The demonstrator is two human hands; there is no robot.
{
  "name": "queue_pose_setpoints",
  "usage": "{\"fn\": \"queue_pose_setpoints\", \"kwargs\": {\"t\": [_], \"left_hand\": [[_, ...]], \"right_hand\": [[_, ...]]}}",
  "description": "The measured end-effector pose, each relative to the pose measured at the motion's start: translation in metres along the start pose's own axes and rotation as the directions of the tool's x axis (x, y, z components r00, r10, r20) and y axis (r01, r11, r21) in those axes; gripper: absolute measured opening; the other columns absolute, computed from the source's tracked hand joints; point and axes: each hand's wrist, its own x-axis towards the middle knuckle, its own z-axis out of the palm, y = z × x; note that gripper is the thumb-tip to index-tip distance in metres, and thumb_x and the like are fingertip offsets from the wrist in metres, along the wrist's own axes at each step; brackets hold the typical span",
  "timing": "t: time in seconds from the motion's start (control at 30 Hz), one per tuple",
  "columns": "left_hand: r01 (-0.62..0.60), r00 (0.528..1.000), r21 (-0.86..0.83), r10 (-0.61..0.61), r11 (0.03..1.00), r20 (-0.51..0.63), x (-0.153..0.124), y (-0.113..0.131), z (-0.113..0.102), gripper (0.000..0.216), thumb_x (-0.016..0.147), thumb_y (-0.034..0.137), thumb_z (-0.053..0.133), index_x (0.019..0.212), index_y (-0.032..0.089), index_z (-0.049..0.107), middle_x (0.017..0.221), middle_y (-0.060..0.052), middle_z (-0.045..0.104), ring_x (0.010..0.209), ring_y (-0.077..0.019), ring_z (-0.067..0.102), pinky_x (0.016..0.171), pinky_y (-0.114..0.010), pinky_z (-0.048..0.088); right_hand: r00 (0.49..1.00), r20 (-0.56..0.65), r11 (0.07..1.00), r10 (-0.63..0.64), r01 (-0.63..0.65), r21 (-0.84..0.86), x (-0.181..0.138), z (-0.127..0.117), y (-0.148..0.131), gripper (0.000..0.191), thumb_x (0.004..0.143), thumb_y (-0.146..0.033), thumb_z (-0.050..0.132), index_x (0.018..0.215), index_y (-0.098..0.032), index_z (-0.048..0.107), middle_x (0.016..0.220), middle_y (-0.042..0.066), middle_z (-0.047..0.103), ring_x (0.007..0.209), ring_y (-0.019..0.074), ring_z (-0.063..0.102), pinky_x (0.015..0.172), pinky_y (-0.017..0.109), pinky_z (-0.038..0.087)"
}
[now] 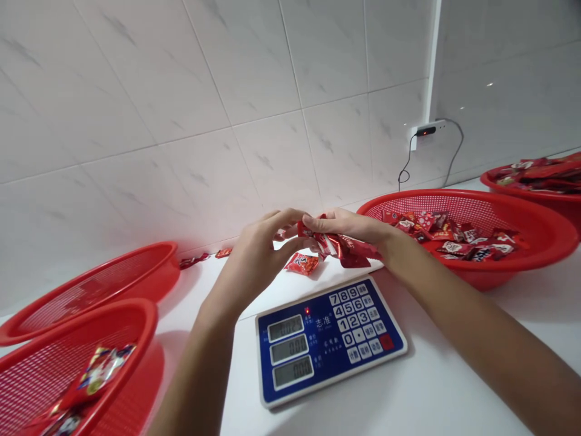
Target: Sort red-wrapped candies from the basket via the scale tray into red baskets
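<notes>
Above a digital scale, both hands come together around a small bundle of red snack packets. My right hand is closed on them, thumb on top, with their shiny ends hanging below the palm. My left hand curls in from the other side, its fingers and thumb pinching the near end of the bundle. Its fingertips are partly hidden, and how many packets are held is unclear. Under the hands a red packet lies on the scale's white pan. The keypad and three displays face me.
On the right, a red basket holds many small packets, and another red basket behind it is piled high. Two more red baskets stand on the left. Loose packets lie by the tiled wall. A cable hangs from a socket.
</notes>
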Motion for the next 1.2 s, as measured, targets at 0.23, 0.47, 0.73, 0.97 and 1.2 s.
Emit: {"fn": "queue_pose_setpoints", "kwargs": {"t": [0.23,0.47,0.73,0.97,1.2], "left_hand": [[0.018,0.996,-0.025,-0.02,1.0,-0.081,0.003,0.003,0.003,0.012,0.088,0.029,0.06,0.094,0.023,0.068,0.093,-0.003,0.072,0.086,-0.0177,0.067,0.08,-0.031,0.053],[0.166,0.94,0.086,-0.131,0.982,-0.314,0.003,-0.001,0.003,0.009,0.085,0.023,0.059,0.088,0.023,0.067,0.091,-0.002,0.073,0.08,-0.0179,0.068,0.074,-0.031,0.054],[0.174,0.937,-0.122,-0.202,0.977,-0.283,0.005,-0.003,0.008,0.01,0.081,0.025,0.065,0.088,0.021,0.059,0.082,-0.002,0.071,0.077,-0.0176,0.069,0.068,-0.029,0.055],[0.229,0.913,-0.226,-0.289,0.947,-0.287,0.006,0.002,0.017,0.031,0.08,0.04,0.068,0.098,0.02,0.052,0.092,-0.006,0.071,0.083,-0.021,0.07,0.069,-0.032,0.057],[0.343,0.92,-0.242,-0.272,0.908,0.284,0.003,0.005,0.018,0.043,0.093,0.054,0.046,0.08,0.018,0.066,0.077,-0.007,0.073,0.071,-0.0202,0.07,0.057,-0.029,0.052]], "right_hand": [[0.999,0.036,1.0,-0.009,0.009,-0.008,0.002,-0.005,0.002,0.034,0.076,-0.044,0.077,0.069,-0.015,0.063,0.065,0.0,0.056,0.057,0.0095,0.05,0.053,0.022,0.041],[0.983,-0.171,0.997,-0.062,0.068,0.032,0.01,-0.011,0.01,0.025,0.08,-0.037,0.075,0.093,-0.017,0.07,0.074,0.0,0.061,0.057,0.0085,0.054,0.052,0.021,0.043],[0.952,-0.251,0.961,-0.173,0.107,-0.255,0.013,-0.012,0.014,0.036,0.076,-0.047,0.076,0.091,-0.015,0.072,0.067,0.0,0.059,0.055,0.009,0.048,0.048,0.022,0.035],[0.903,-0.369,0.975,-0.22,0.197,-0.099,0.02,0.002,0.022,0.031,0.071,-0.042,0.08,0.084,-0.017,0.066,0.077,0.002,0.063,0.067,0.0121,0.055,0.059,0.024,0.042],[0.739,-0.532,0.91,-0.415,0.351,-0.223,0.03,-0.003,0.036,0.033,0.076,-0.05,0.071,0.079,-0.018,0.063,0.07,-0.002,0.052,0.065,0.0115,0.046,0.061,0.026,0.037]]}}
